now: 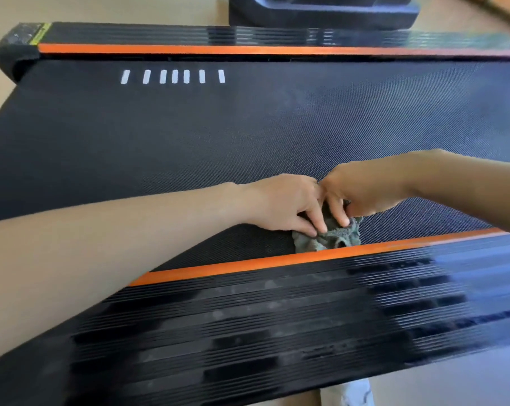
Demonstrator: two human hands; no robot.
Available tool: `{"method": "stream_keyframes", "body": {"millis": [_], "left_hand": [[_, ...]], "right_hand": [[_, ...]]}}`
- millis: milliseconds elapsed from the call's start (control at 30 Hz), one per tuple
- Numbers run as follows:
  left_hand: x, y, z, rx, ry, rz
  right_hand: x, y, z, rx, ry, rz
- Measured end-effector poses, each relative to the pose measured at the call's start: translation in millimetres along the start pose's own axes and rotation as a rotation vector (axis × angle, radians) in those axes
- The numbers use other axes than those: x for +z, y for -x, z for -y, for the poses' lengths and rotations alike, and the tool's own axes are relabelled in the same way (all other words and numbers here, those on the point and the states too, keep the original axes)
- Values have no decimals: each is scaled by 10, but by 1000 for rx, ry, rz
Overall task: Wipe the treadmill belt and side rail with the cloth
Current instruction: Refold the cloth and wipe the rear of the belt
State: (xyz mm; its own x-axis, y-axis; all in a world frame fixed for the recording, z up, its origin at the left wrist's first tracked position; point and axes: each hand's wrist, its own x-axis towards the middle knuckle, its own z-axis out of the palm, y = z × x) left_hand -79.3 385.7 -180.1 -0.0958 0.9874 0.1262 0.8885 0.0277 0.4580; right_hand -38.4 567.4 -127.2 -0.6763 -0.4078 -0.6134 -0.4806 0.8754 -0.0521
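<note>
Both hands on the cloth [328, 237] now, bunched on the belt [248, 136] right by the near rail [277, 312]. Left hand [283, 205] and right hand [362, 194] pinch it with curled fingers. I'd flatten it first, then press evenly along the orange stripe [248, 266].

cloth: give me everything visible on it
The cloth is small, grey-green and looks like terry or microfibre. It lies bunched and wrinkled on the black belt, its near edge against the near rail's orange stripe. Fingers of the left hand and right hand press its top, covering part of it.
</note>
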Motion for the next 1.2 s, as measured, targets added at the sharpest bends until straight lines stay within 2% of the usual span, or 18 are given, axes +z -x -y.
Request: {"method": "stream_keyframes", "body": {"millis": [133,267,367,467,600,767,867,933,1033,1133,1200], "left_hand": [[-207,335,185,-140,-18,-21],[-513,900,494,-374,-114,-58],[-672,1191,676,-504,-240,-134],[-663,1309,691,-486,-323,-235],[-551,1355,570,-520,-225,-246],[-596,1477,776,-514,-325,-265],[-728,1470,1097,-675,-394,-304],[-789,1461,1239,-793,-460,-339],[-773,1381,1236,-731,-466,-414],[-659,1347,1155,-720,-329,-343],[-625,1354,1209,-748,-368,-323]], "right_hand": [[-51,-146,167,-66,-113,-223],[-60,-372,318,-139,-95,-537],[-113,-599,432,-183,-37,-660],[-224,-809,539,-174,-76,-646],[-247,-1005,618,-249,-192,-665],[-199,-1210,406,-310,-95,-689],[-423,-1484,292,-196,-91,-641],[-670,-1683,265,-52,-200,-587],[-897,-1886,353,38,-218,-510],[-800,-1970,456,21,-65,-447],[-751,-2009,390,16,-42,-436]]}}
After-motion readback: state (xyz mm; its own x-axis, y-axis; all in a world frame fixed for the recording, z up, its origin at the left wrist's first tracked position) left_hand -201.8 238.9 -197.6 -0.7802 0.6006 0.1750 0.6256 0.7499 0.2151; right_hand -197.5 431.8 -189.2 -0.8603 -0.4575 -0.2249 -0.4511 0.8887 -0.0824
